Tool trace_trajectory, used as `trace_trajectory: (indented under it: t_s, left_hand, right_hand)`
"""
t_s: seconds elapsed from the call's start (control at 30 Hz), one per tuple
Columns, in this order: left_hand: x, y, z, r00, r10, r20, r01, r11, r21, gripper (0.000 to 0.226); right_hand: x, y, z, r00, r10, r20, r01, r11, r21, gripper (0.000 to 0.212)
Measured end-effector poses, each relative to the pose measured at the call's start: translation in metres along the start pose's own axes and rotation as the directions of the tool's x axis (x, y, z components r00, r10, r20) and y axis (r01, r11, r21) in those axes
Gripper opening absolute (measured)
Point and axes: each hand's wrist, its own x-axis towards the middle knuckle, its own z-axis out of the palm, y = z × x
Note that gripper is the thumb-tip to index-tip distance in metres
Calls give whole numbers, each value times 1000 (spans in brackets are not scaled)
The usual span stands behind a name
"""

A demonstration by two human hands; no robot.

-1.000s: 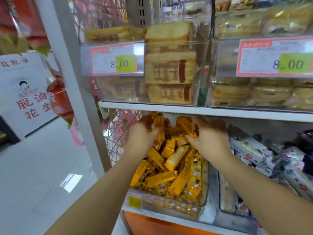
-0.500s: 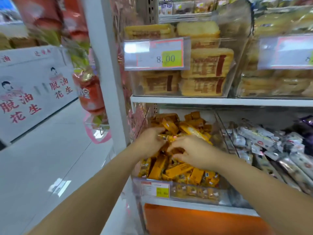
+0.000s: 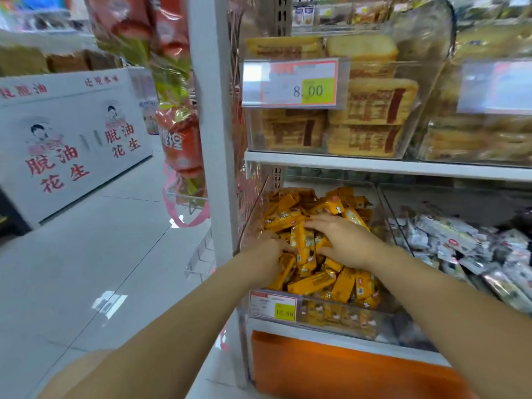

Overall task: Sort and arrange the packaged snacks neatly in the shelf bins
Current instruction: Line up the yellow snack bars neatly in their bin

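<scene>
Yellow packs (image 3: 313,280) are lying heaped in the clear bin (image 3: 253,217) on the lower shelf. Right hand (image 3: 348,243) is pressing on them, fingers spread, released. Left hand (image 3: 267,250) is touching packs alongside; its fingers are half buried, grasp not discernible.

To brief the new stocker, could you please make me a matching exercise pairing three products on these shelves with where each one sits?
Things:
1. yellow snack bars
2. toast packs
3. white-wrapped snacks

Places:
A. upper shelf bin
B. lower right bin
C. lower left bin, under the left hand and right hand

Pairs: 1-C, 2-A, 3-B.
</scene>
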Motion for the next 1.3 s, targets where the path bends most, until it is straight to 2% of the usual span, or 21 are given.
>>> trace_trajectory:
  t_s: [0.07, 0.13, 0.2, 0.3, 0.37, 0.47, 0.6, 0.7, 0.73, 0.8, 0.87, 0.93, 1.03, 1.13, 1.23, 1.3]
  left_hand:
    - [10, 1, 6, 1000, -24, -17, 24, 1000, 5, 48]
    - [20, 0, 10, 996, -48, -72, 45, 998, -38, 44]
    - [30, 0, 14, 987, -70, -145, 57, 994, -93, 40]
    - [45, 5, 15, 960, -59, -272, 11, 985, -173, 37]
    - [55, 12, 13, 942, -48, -332, -31, 973, -229, 44]
    - [69, 17, 9, 940, -44, -338, -65, 950, -306, 51]
    - [79, 13, 10, 944, -44, -326, -40, 968, -247, 45]
    - [70, 7, 12, 928, -52, -368, -47, 966, -255, 33]
    - [66, 5, 13, 931, -38, -364, -61, 965, -256, 32]
    - [58, 1, 16, 960, -5, -281, -67, 968, -244, 47]
    - [55, 3, 20, 984, -10, -180, -30, 976, -216, 68]
    - [55, 7, 21, 988, -32, -151, -2, 975, -221, 75]
    - [57, 9, 18, 983, -63, -175, -3, 936, -351, 64]
    - [55, 12, 6, 927, -138, -348, -91, 818, -568, 42]
    - [63, 12, -6, 815, -311, -488, -162, 687, -708, 35]
    - [73, 16, -9, 765, -424, -485, -158, 606, -780, 43]
  right_hand:
    - [-5, -1, -3, 987, 6, -159, -4, 1000, 15, 51]
    - [-10, -1, -9, 944, 27, -328, -44, 998, -44, 45]
    - [-10, 3, -12, 923, 59, -379, -114, 986, -124, 46]
    - [-4, 16, -8, 947, 137, -289, -192, 966, -171, 51]
    - [5, 23, -7, 961, 147, -234, -195, 961, -197, 50]
    - [23, 28, -8, 980, 116, -161, -151, 963, -223, 50]
    - [38, 33, -11, 994, 107, 0, -104, 966, -237, 57]
    - [30, 36, -22, 998, 50, -23, -52, 995, -82, 57]
    - [24, 36, -25, 998, 30, -62, -31, 999, -12, 57]
    - [13, 38, -27, 997, -33, -73, 36, 999, 34, 58]
    - [8, 35, -23, 997, -72, 29, 74, 995, -61, 58]
    - [8, 33, -17, 996, -53, 71, 63, 988, -142, 56]
    - [10, 33, -15, 998, -64, 24, 67, 986, -153, 44]
    - [0, 38, -24, 996, -82, -33, 83, 996, 34, 24]
    - [-8, 45, -32, 958, 20, -286, 36, 982, 188, 14]
    - [-4, 50, -28, 862, 130, -490, -25, 977, 214, 12]
